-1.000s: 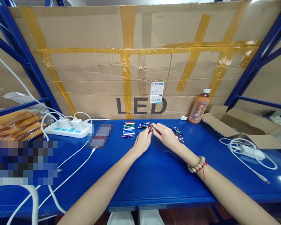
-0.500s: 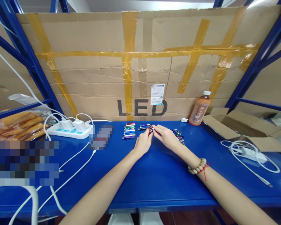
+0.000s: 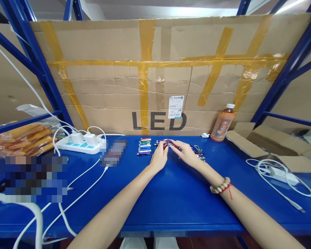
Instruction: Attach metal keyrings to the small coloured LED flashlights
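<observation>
My left hand [image 3: 159, 156] is closed, pinching a small red carabiner [image 3: 167, 142] with a shiny metal part at it. The fingers of my right hand [image 3: 182, 151] close on the same piece from the other side, and fingertips partly cover it. Left of my hands lies a neat row of small coloured metal tubes, like penlights [image 3: 144, 146], in red, green, silver, blue and purple. More dark blue tubes [image 3: 159, 141] lie just behind my left hand. Beyond my right hand is a loose pile of coloured carabiners with metal ends [image 3: 198, 150], partly hidden by that hand.
A white power strip [image 3: 80, 147] with plugs and cables, and a blurred phone [image 3: 115, 153], are at left. To the right stand a drink bottle [image 3: 222, 123], an open cardboard box [image 3: 264, 141] and a coiled white cable [image 3: 280, 174]. A large cardboard sheet [image 3: 106, 86] backs the blue table [image 3: 186, 204].
The camera view has shifted slightly, so the scene sits a little lower and further right. Both hands stay together at the red carabiner, with the right fingers slightly repositioned.
</observation>
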Demonstrator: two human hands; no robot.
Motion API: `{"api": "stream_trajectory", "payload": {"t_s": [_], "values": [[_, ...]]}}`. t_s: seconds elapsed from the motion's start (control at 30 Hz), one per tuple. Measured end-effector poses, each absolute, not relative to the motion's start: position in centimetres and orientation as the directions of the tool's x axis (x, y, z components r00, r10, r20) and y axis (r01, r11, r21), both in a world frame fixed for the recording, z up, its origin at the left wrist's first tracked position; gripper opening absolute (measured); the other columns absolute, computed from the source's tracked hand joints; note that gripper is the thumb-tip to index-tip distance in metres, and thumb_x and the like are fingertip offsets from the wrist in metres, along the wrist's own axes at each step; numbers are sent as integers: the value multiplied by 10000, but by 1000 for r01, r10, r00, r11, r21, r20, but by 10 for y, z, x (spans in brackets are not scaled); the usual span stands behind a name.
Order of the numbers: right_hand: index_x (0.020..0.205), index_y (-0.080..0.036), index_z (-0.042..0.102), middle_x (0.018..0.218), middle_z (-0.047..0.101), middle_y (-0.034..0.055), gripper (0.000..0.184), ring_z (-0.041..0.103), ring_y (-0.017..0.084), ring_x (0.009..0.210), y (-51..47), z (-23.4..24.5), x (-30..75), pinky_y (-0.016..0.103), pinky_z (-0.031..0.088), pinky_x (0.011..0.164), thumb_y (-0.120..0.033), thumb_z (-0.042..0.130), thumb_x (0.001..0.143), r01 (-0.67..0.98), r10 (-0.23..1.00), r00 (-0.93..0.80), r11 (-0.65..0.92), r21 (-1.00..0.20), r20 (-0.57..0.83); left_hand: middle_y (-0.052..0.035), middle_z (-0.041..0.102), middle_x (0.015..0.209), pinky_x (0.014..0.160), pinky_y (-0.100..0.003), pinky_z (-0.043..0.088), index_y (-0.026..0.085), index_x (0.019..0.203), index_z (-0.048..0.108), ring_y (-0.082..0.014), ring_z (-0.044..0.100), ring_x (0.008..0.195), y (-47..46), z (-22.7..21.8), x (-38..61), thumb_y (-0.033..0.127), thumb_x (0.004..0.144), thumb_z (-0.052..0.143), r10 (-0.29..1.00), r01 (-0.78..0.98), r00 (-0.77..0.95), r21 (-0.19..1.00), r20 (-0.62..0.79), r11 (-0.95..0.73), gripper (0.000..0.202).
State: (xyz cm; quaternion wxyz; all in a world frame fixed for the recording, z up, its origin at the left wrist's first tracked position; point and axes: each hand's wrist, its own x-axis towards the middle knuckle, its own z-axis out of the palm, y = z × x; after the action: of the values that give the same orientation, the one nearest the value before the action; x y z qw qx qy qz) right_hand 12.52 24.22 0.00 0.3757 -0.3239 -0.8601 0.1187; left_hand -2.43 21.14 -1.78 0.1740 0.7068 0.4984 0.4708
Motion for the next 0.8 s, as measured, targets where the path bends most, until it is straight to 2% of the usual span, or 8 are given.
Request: {"api": "stream_trajectory", "payload": {"t_s": [0.1, 0.17, 0.27, 0.4, 0.47, 0.57, 0.7, 0.8], "values": [[1272, -152, 417, 754, 551, 22, 469, 511, 110, 569, 242, -3, 123, 233, 436, 508, -393, 400, 870, 410, 710, -483, 700, -585, 512, -73, 526, 1039, 875, -326, 406, 176, 977, 480, -178, 498, 994, 214, -21, -25, 189, 859, 373, 845, 624, 115, 624, 522, -471, 160], [1250, -161, 444, 711, 554, 10, 455, 503, 105, 535, 244, -6, 123, 227, 433, 486, -395, 419, 860, 396, 706, -523, 697, -597, 478, -72, 519, 1014, 895, -331, 394, 172, 952, 498, -183, 479, 1005, 214, -22, -25, 131, 826, 399, 833, 671, 154, 563, 531, -483, 165], [1095, -164, 576, 723, 598, 27, 338, 519, 112, 552, 249, -10, 124, 240, 439, 527, -358, 439, 854, 441, 685, -550, 724, -531, 477, -76, 513, 1001, 902, -335, 384, 163, 986, 473, -180, 468, 996, 213, -23, -25, 44, 774, 393, 832, 714, 118, 536, 542, -451, 256], [880, -159, 653, 779, 638, 49, 232, 555, 141, 639, 255, -11, 128, 277, 439, 629, -278, 458, 840, 560, 697, -533, 716, -418, 480, -92, 506, 1021, 880, -340, 384, 145, 1020, 447, -185, 469, 987, 211, -21, -26, -8, 721, 371, 882, 763, -31, 581, 470, -282, 344], [833, -151, 657, 755, 639, 48, 220, 560, 148, 654, 256, -11, 129, 286, 435, 659, -258, 464, 834, 593, 713, -516, 697, -403, 474, -106, 506, 1062, 909, -356, 361, 131, 1049, 450, -204, 455, 1035, 211, -20, -26, 12, 723, 381, 901, 781, -73, 587, 429, -216, 354], [879, -132, 644, 769, 639, 55, 209, 562, 145, 654, 257, -13, 128, 276, 439, 642, -246, 480, 818, 593, 742, -480, 668, -450, 468, -151, 480, 1166, 971, -388, 304, 91, 1137, 421, -244, 407, 1132, 210, -21, -24, 86, 754, 398, 918, 800, -85, 576, 388, -170, 383], [933, -121, 626, 769, 612, 58, 211, 545, 136, 633, 258, -18, 126, 275, 446, 631, -220, 532, 773, 575, 727, -493, 684, -449, 477, -218, 307, 1347, 1027, -458, 201, 75, 1243, 333, -310, 256, 1272, 212, -26, -21, 158, 765, 415, 940, 840, -38, 521, 340, -154, 493], [967, -130, 611, 821, 579, 56, 240, 534, 118, 635, 257, -19, 125, 278, 451, 665, -170, 562, 736, 559, 710, -506, 702, -441, 490, -211, 231, 1393, 1038, -474, 170, 95, 1270, 309, -326, 189, 1301, 214, -29, -21, 213, 771, 422, 947, 862, -12, 483, 320, -152, 525]]}}
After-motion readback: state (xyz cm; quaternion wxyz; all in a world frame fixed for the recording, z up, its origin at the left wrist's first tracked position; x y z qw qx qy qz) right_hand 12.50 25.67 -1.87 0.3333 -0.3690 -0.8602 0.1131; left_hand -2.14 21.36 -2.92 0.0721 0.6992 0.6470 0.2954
